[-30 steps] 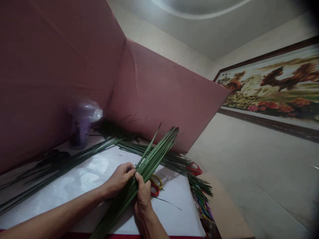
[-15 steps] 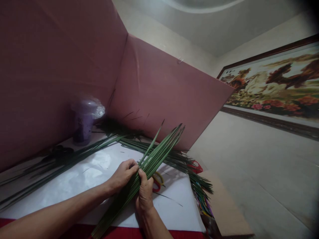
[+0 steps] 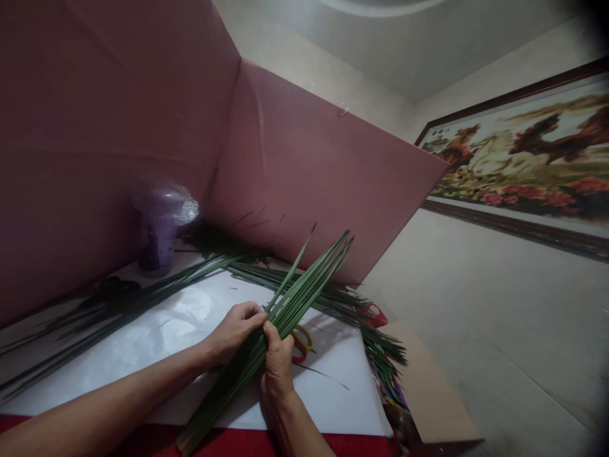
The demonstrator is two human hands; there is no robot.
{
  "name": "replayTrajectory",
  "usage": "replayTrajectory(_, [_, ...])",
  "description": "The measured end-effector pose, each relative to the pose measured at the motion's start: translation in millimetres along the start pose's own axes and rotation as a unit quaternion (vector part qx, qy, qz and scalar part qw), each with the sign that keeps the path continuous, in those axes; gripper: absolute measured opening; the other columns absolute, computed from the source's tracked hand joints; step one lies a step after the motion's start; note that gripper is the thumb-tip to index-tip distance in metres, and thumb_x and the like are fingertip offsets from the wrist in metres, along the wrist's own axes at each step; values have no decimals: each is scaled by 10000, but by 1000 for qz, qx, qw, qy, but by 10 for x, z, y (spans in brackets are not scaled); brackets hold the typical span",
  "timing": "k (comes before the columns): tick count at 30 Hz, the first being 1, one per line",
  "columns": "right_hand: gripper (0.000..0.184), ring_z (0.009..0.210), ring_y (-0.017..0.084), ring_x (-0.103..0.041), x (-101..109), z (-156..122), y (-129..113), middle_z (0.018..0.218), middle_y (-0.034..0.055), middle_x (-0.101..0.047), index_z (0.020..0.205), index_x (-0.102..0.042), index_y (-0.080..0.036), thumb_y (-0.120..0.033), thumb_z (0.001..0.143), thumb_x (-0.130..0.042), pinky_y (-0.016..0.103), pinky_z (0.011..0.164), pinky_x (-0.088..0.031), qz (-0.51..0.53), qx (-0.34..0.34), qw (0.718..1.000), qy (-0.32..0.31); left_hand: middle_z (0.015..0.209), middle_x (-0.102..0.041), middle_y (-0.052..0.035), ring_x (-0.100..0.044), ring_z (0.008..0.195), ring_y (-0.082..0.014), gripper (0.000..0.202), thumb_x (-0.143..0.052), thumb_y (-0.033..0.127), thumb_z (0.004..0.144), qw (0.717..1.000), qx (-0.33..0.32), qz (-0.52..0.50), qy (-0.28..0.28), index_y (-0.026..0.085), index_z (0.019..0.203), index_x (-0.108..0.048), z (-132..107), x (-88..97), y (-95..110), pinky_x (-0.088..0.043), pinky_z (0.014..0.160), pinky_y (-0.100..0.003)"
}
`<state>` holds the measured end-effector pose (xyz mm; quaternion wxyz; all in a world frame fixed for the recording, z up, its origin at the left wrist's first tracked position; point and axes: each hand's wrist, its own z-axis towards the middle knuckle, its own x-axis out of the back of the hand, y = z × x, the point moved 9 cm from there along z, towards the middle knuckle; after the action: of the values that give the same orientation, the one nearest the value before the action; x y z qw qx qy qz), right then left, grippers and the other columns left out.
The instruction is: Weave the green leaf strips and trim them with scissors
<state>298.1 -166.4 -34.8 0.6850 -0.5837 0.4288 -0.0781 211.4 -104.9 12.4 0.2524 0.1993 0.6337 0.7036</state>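
Observation:
Both of my hands hold a bundle of long green leaf strips (image 3: 304,289) that slants from the table's near edge up to the right. My left hand (image 3: 235,330) pinches the bundle from its left side, fingers closed on it. On the right side my right hand (image 3: 277,365) grips it, thumb pressed on top. One thin strip sticks out above the rest. The bundle lies over a white sheet (image 3: 157,336) on the table.
More green leaves (image 3: 137,298) lie across the sheet and along the pink board (image 3: 309,171) behind. A purple cup (image 3: 159,235) wrapped in plastic stands at the back left. Red and yellow scissors (image 3: 301,343) lie under the bundle. A cardboard box (image 3: 428,393) sits at the right.
The bundle has tilted up slightly and its tips have risen. My hands stay on it with nearly the same grip. The view has shifted a little.

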Motion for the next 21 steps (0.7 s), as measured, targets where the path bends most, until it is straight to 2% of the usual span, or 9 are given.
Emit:
replayTrajectory(6, [263,692,165,-640,-60,-4,2,779,37,-684,871,-582,-102,-243,666,-666,274,660,-524,33,17,999,-29,564,-417,55,-387,560,-111,260,-534,394,716,999,-25,29,36,168,606,-468,-4,29,16,-312,529,-230])
replayTrajectory(12, [287,736,169,-640,-41,-31,-5,824,43,-682,904,-558,-114,-251,669,-652,288,701,-522,49,20,999,-7,566,-406,59,-374,557,-107,252,-529,376,732,997,-43,16,55,174,600,-456,-24,23,15,-315,525,-226])
replayTrajectory(16, [290,699,169,-638,-20,-42,8,773,27,-678,868,-541,-128,-285,654,-657,288,665,-526,48,5,999,12,568,-401,58,-363,557,-104,258,-519,379,740,998,-42,4,54,175,601,-442,-17,12,-6,-311,521,-222])
replayTrajectory(21, [254,612,147,-623,12,-46,-13,702,6,-659,828,-543,-133,-291,654,-638,259,583,-517,38,14,999,30,551,-367,66,-330,539,-96,256,-515,371,739,996,-44,5,79,175,597,-434,-32,62,30,-288,503,-218])
